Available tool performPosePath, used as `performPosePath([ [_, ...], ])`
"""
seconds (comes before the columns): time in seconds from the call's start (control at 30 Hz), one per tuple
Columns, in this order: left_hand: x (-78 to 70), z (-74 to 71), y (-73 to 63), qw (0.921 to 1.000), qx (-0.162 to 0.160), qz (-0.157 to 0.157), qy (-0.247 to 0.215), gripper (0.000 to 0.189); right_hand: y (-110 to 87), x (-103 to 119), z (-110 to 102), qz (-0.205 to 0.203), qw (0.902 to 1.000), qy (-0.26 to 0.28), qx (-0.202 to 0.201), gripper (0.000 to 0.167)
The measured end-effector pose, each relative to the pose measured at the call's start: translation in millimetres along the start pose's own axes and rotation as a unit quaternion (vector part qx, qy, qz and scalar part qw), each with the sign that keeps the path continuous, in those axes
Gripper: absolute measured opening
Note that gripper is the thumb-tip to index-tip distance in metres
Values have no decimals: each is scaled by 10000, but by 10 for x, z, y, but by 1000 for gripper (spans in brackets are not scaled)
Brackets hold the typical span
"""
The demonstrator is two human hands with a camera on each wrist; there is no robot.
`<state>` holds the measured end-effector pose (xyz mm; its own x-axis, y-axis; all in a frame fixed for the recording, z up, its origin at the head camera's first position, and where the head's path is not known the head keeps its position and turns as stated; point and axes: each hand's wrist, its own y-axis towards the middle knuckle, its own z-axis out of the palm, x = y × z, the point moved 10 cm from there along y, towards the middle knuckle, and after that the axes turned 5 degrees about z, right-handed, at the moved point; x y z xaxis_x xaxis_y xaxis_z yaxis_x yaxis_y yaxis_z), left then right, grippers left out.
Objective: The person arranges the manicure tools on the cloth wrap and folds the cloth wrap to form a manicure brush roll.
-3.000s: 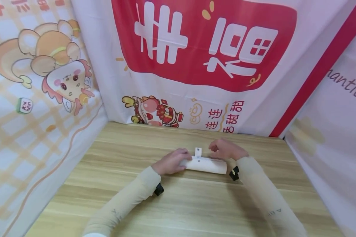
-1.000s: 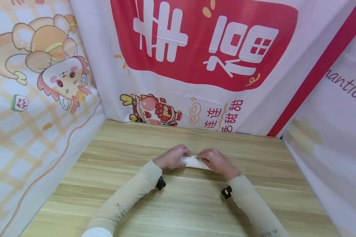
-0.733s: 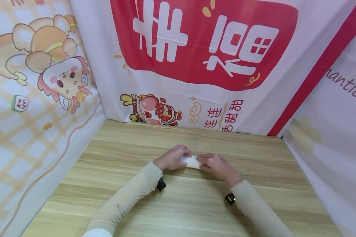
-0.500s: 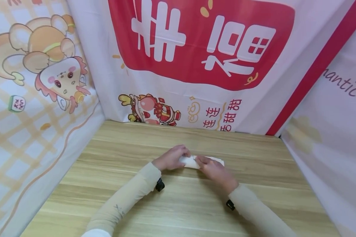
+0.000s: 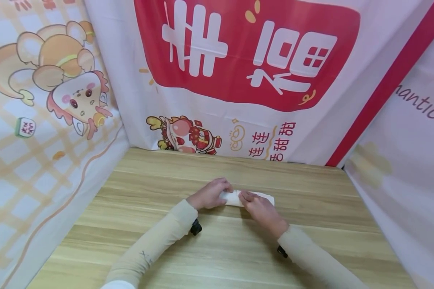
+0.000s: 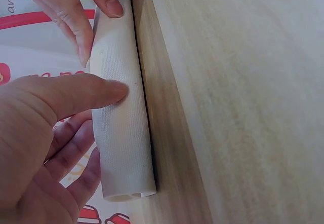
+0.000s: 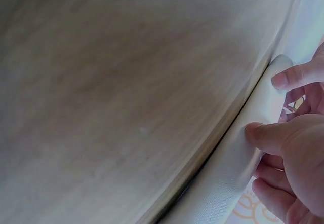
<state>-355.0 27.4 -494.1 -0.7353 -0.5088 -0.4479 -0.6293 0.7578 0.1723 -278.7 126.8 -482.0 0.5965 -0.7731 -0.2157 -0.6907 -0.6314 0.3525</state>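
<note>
A white textured roll (image 5: 231, 198), like a rolled-up mat or case, lies crosswise on the wooden table. My left hand (image 5: 209, 194) grips its left end: in the left wrist view the thumb presses the near side of the roll (image 6: 121, 153) and the fingers are tucked behind. My right hand (image 5: 261, 209) pinches the roll near its middle, thumb (image 7: 266, 137) in front and fingers at the far side. The roll's right end shows beyond this hand. Its snap strap is hidden under the right fingers.
The wood-grain table (image 5: 159, 257) spreads around the roll. Behind it hangs a white cloth (image 5: 130, 80) with a large red print, and printed cloths (image 5: 18, 176) close off both sides. A black wrist camera (image 5: 196, 227) hangs under the left sleeve.
The right hand has come from behind the roll onto its middle, and the strap with its snap no longer sticks up at the back. The left hand keeps its grip on the left end.
</note>
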Motion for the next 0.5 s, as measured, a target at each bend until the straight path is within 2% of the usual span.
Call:
performPosePath([
  [0.3,51,22,-9,9999,41,-61,86,38,14,-98,-4,285,9984,357,-341,53],
  [0.5,65,-25,99,9997,44,-173,147,37,83,-217,-9,258,9983,185,-480,51],
])
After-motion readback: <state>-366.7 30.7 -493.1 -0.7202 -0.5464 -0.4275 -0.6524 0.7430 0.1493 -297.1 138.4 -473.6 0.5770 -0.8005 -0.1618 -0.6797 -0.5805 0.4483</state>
